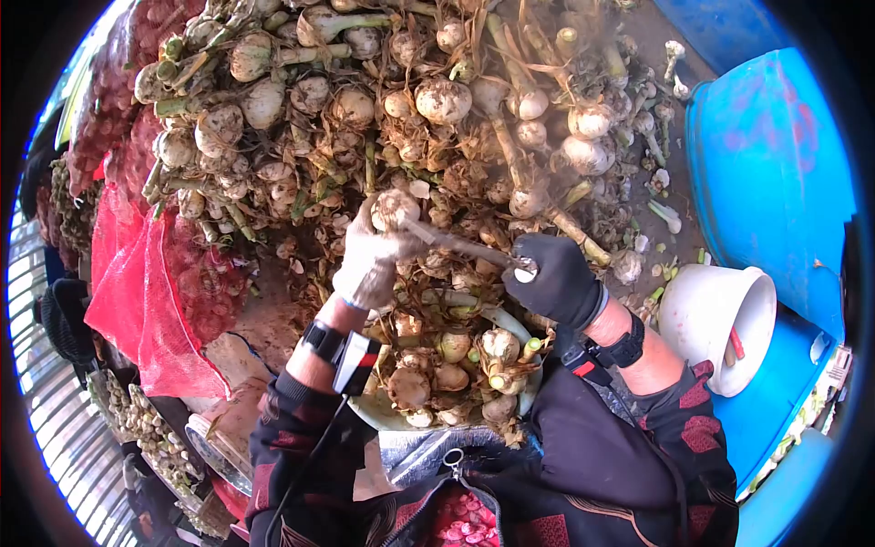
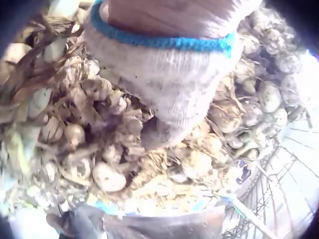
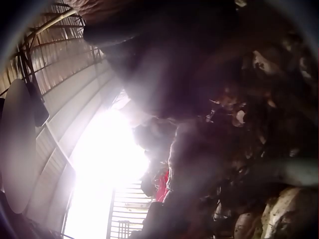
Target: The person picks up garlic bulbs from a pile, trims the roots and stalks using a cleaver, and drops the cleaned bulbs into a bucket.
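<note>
A white-gloved left hand (image 1: pixel 369 260) grips a soil-marked garlic bulb (image 1: pixel 395 210) above the heap. The black-gloved right hand (image 1: pixel 558 278) is curled round one end of a long, narrow, dark piece (image 1: pixel 465 246), whose other end meets the bulb; whether it is a stem or a blade I cannot tell. In the left wrist view, the pale glove (image 2: pixel 169 84) with a blue cuff edge hides its fingertips and the bulb. The right glove (image 3: pixel 164 64) is dark and blurred in the right wrist view, its fingers indistinct.
Piled garlic with stalks (image 1: pixel 351 109) spreads beyond the hands; more bulbs (image 1: pixel 451 374) lie near the lap. Red mesh (image 1: pixel 150 292) is at left. A white bucket (image 1: pixel 702 319) lies tilted at right, beside a large blue container (image 1: pixel 775 173).
</note>
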`<act>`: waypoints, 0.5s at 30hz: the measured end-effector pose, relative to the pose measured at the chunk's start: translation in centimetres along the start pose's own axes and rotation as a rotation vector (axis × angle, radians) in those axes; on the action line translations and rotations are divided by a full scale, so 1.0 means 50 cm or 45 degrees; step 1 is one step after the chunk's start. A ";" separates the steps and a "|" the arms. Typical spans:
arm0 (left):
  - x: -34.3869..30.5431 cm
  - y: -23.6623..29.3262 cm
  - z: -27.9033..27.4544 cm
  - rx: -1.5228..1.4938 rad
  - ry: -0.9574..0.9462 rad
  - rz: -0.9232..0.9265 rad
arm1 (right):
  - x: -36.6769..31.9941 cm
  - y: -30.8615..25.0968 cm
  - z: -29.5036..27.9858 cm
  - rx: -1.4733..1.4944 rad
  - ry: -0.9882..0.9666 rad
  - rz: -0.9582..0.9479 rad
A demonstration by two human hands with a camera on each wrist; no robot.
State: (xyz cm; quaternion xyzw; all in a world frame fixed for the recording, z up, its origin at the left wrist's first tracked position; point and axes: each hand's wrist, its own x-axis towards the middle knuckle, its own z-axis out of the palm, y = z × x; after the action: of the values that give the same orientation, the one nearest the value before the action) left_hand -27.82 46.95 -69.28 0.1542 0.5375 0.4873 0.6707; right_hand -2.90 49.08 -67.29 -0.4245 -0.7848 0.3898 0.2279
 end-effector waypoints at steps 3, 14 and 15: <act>-0.055 0.008 -0.003 0.061 -0.163 -0.031 | 0.020 -0.029 0.002 -0.116 0.090 -0.251; -0.141 -0.056 -0.038 0.453 -0.324 0.200 | 0.017 -0.055 -0.006 -0.240 -0.053 -0.359; -0.145 -0.041 -0.028 0.712 -0.307 0.243 | 0.016 -0.050 -0.004 -0.242 -0.053 -0.360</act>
State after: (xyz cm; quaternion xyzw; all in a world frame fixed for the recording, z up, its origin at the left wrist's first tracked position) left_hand -27.64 39.58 -67.18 0.4389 0.5505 0.3594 0.6125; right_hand -4.40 48.99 -65.13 -0.3215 -0.8744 0.2867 0.2231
